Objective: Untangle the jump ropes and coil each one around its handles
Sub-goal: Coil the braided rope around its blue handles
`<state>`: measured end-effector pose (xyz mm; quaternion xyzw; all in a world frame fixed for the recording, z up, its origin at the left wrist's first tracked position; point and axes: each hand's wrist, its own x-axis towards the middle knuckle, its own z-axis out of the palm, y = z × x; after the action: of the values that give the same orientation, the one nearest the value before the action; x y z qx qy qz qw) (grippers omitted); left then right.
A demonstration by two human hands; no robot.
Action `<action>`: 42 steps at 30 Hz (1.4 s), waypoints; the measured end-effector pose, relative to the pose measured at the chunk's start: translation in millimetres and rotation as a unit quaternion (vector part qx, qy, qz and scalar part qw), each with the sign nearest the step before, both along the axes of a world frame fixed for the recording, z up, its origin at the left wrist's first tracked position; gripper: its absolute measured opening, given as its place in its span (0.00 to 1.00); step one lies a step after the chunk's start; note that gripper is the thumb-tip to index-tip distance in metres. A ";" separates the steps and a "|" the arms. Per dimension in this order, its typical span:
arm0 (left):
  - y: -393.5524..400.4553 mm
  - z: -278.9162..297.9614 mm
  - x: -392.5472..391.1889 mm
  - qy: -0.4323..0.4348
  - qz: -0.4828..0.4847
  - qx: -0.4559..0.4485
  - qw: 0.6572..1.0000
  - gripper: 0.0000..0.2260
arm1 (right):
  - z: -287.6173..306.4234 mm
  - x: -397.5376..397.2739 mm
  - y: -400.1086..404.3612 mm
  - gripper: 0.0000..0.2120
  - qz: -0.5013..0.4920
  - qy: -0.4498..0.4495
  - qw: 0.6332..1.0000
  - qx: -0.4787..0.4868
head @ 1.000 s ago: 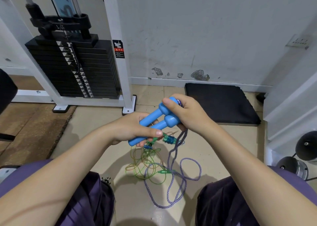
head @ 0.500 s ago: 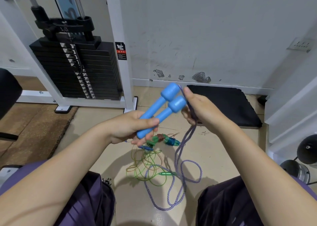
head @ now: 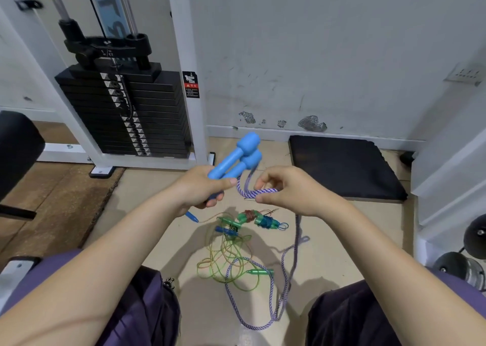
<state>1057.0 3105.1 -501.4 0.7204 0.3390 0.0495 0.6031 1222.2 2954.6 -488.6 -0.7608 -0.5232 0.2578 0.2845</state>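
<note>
Where rope [head: 259, 193] hung: right hand [head: 286, 188] lower.

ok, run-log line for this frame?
left hand: grips two blue foam handles | right hand: pinches purple-white braided rope | coiling: not started

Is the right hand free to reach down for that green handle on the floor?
Probably not right away. The right hand is pinching the purple rope, so it would have to let go first. The green handle lies uncovered on the floor between the knees.
</note>
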 end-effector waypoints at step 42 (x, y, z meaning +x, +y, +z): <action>-2.2 16.8 -8.1 -0.120 0.021 0.017 0.992 0.12 | -4.0 -16.2 0.4 0.11 -0.052 0.246 0.966 0.063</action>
<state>1048.9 3102.9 -484.6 0.7118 0.2783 0.1541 0.6262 1206.1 2954.9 -492.6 -0.6807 -0.4118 0.3884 0.4651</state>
